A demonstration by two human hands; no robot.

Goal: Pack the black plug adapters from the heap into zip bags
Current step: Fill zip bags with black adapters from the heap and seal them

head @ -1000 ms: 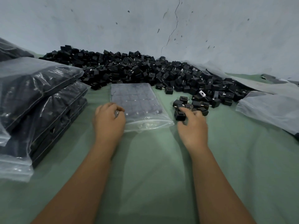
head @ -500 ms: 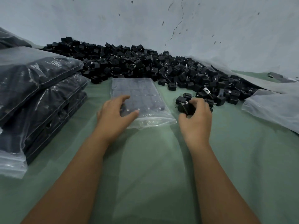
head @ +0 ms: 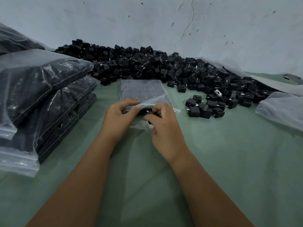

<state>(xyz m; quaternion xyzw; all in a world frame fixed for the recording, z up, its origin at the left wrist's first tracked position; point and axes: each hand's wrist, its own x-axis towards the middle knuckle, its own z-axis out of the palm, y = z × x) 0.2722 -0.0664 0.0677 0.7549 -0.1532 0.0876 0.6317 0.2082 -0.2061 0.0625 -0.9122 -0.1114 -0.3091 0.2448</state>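
Black plug adapters point(head: 147, 68) lie heaped along the wall. Centre, a clear zip bag point(head: 144, 92) holds flat rows; the left hand point(head: 119, 115) pinches its upper lip up, the right hand point(head: 164, 122) grips an adapter at the mouth. Green cloth point(head: 229, 161) spreads bare nearby.

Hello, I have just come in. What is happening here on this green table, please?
A person is packing small black plug adapters into a clear plastic zip bag lying on the green cloth. The left hand lifts the upper lip of the bag's mouth, and the right hand pushes an adapter in. Rows of adapters already lie inside. A big heap of loose adapters sits against the wall behind, with a smaller cluster to the right. Filled bags are stacked on the left.
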